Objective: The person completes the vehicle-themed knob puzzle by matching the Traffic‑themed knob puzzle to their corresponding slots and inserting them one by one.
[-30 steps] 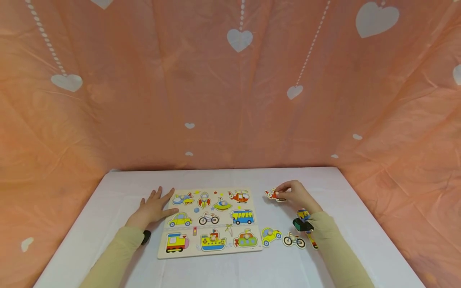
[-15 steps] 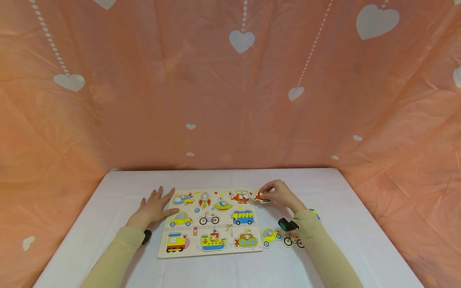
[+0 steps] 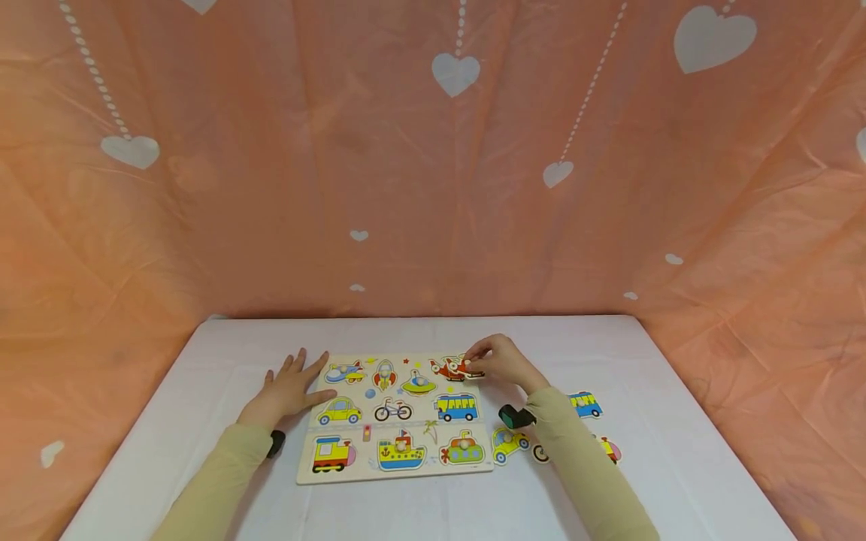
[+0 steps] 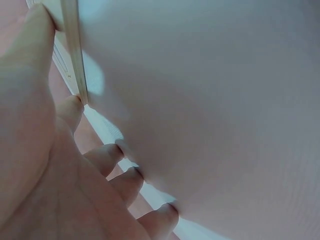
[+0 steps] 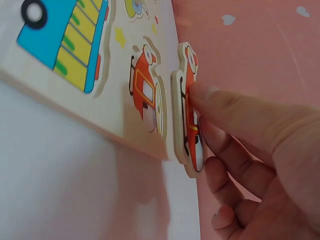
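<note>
A wooden puzzle board (image 3: 406, 481) lies on the white table, printed with vehicles. My right hand (image 3: 506, 362) pinches a red helicopter puzzle piece (image 5: 189, 110) just above the board's far right corner. In the right wrist view the piece hovers tilted beside the matching helicopter recess (image 5: 146, 90), apart from it. My left hand (image 3: 280, 394) lies spread at the board's left side, thumb and index finger touching its edge. The left wrist view shows the other fingertips of that left hand (image 4: 75, 165) resting on the table.
Right of the board lie a yellow car piece (image 3: 509, 445), a bicycle piece (image 3: 540, 453) partly under the right arm, a blue bus piece (image 3: 585, 404) and a train piece (image 3: 610, 449). A peach curtain (image 3: 433, 188) with white hearts surrounds the table (image 3: 399, 518).
My right hand has carried the helicopter piece leftward from beside the board to over its far right corner. The bus and train pieces came into fuller view. My left hand stayed in place.
</note>
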